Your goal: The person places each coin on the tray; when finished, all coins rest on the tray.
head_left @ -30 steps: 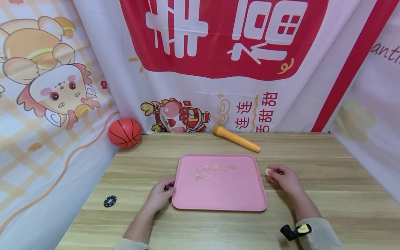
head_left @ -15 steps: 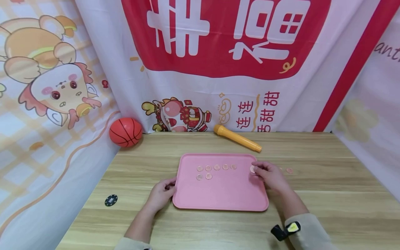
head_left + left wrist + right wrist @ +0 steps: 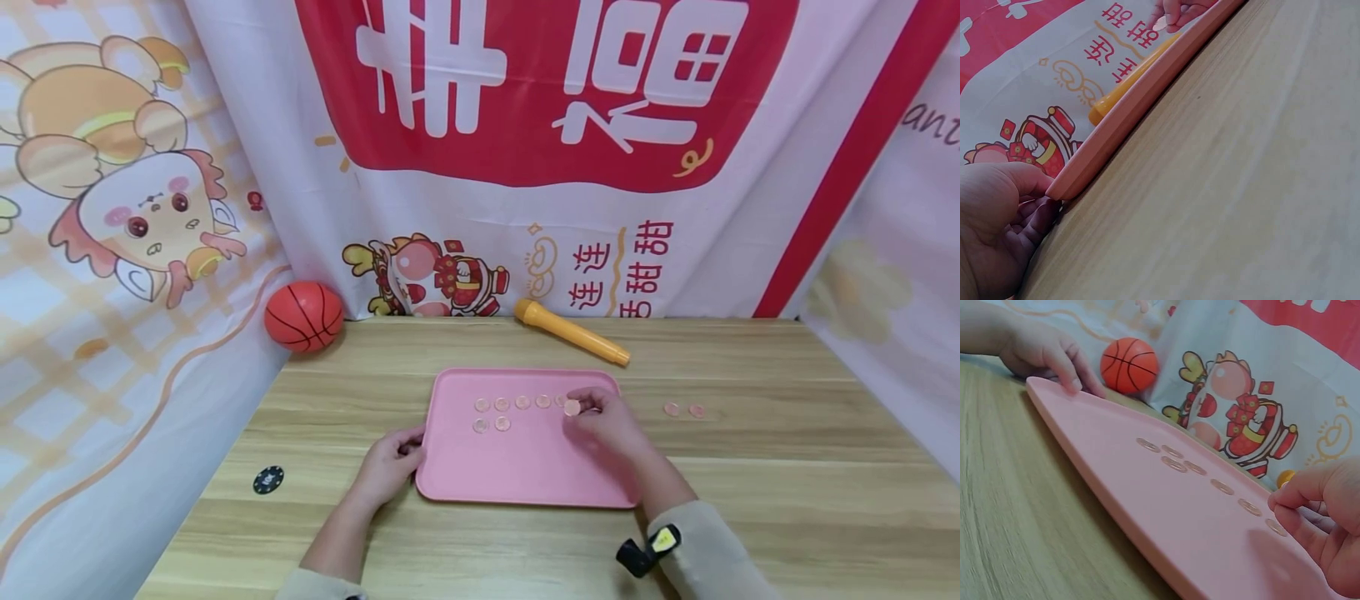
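Observation:
A pink tray [image 3: 525,467] lies on the wooden table, bearing several copper-coloured coins [image 3: 502,423] in two rows. At its left edge my left hand [image 3: 388,468] pinches the rim, thumb on top and fingers below, as the left wrist view [image 3: 997,219] shows. Over the tray's right half, my right hand [image 3: 609,421] pinches one coin [image 3: 572,407] between thumb and fingertips. That hand partly covers the right end of the back row. In the right wrist view the fingers [image 3: 1300,494] hide the held coin.
Two loose coins [image 3: 672,409] lie on the table right of the tray. Behind it is a yellow-orange toy microphone [image 3: 573,332]. A red toy basketball [image 3: 303,317] sits at the back left, and a black chip [image 3: 268,479] lies at the left.
My right hand has moved left with the coin from the table beside the tray to above the tray, uncovering two coins on the table. The left hand stays at the rim.

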`<state>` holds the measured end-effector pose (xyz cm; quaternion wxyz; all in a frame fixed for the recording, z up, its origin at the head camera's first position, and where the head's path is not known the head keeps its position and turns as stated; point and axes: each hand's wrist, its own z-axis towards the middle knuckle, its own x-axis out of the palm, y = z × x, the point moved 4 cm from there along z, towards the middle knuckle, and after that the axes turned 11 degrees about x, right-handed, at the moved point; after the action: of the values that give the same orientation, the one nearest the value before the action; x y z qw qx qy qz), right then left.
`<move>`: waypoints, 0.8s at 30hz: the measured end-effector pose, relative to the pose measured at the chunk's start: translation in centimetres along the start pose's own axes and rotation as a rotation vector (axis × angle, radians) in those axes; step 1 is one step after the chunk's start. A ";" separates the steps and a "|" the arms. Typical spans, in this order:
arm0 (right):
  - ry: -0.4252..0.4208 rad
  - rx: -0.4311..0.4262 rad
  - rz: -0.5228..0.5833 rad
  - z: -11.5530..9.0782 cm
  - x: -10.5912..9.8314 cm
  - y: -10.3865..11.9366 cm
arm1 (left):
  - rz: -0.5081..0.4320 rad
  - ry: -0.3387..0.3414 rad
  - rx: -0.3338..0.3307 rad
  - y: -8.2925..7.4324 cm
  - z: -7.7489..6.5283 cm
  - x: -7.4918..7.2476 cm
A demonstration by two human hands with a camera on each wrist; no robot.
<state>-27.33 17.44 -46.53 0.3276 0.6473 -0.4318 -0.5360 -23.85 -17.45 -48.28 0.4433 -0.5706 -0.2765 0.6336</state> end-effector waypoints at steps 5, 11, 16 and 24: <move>0.006 0.014 0.014 0.2 1.4 0.3 | -0.004 0.003 -0.007 0.1 0.0 0.1; 0.052 0.051 0.032 0.5 3.2 0.6 | -0.008 0.000 -0.014 0.2 0.1 0.1; 0.072 0.069 0.011 0.9 4.7 0.6 | -0.018 -0.002 -0.015 0.2 0.1 0.2; 0.075 -0.031 -0.099 1.1 6.2 1.4 | -0.006 -0.003 0.003 -0.1 0.0 0.0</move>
<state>-28.33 11.28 -48.01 0.3266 0.6824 -0.3782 -0.5335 -23.79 -17.39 -48.19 0.4457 -0.5680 -0.2777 0.6338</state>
